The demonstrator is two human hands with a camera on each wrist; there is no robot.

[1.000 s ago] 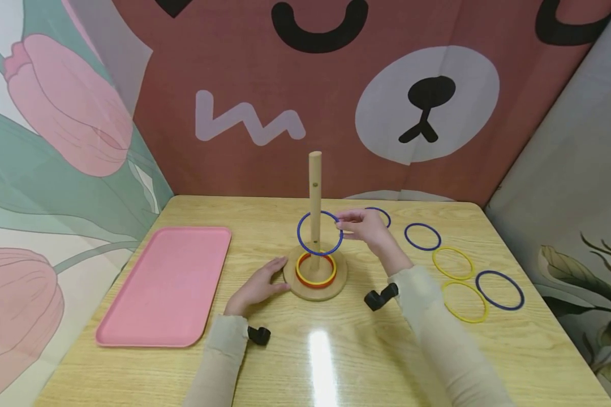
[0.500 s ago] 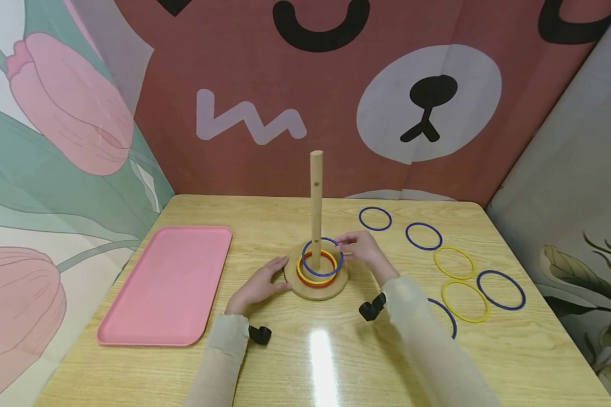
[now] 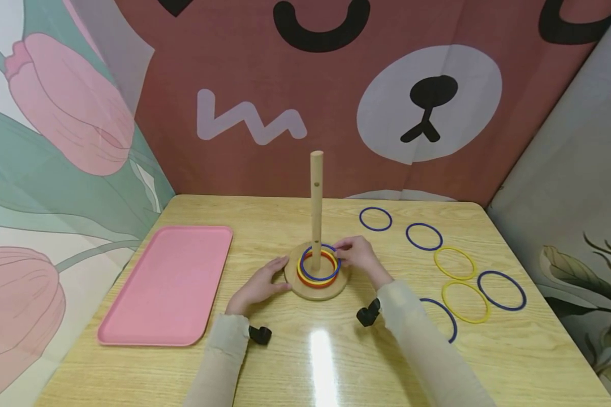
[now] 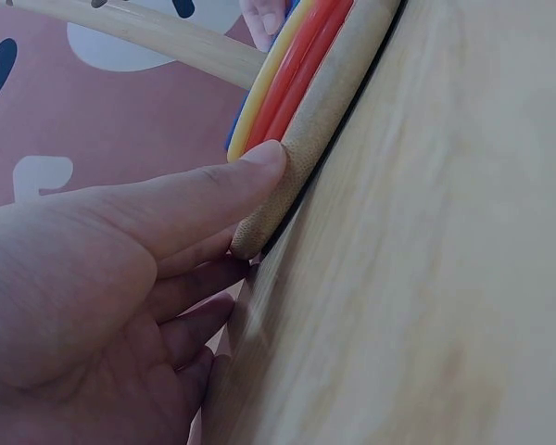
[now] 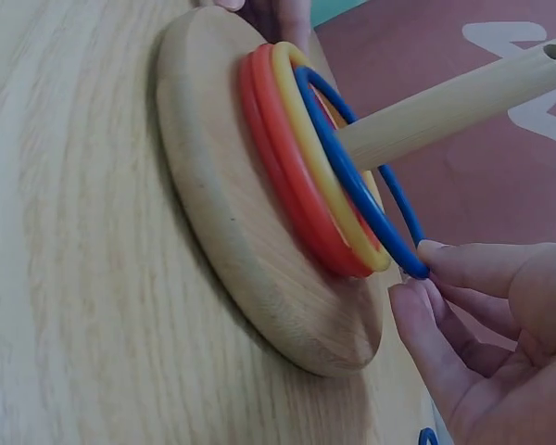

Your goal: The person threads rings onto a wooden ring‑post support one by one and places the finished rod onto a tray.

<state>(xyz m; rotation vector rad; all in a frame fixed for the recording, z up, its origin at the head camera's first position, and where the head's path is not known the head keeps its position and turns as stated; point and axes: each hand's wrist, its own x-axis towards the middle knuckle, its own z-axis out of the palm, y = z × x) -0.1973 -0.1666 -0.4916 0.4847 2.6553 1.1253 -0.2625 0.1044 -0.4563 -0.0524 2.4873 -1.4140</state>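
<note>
A wooden post stands upright on a round base [image 3: 295,291] in the middle of the table. Around the post lie two red rings [image 5: 292,176] with a yellow ring [image 5: 301,125] on top. My right hand [image 3: 358,253] pinches a blue ring [image 5: 366,204] between thumb and fingertips at its right side. That blue ring encircles the post [image 3: 316,198] low down and sits tilted, its far side against the yellow ring and its held side raised. At the base's left edge, my left hand [image 3: 258,285] rests with thumb and fingers extended, the thumb tip touching the rim.
A pink tray [image 3: 165,288] lies on the left of the table. On the right are several loose rings: blue rings [image 3: 375,208] and yellow rings [image 3: 454,247], one blue ring [image 3: 453,322] partly hidden by my right sleeve. A printed cloth [image 3: 254,169] hangs behind the table.
My right hand has lowered the blue ring down the post onto the stack, from well above it. The left hand stays at the base.
</note>
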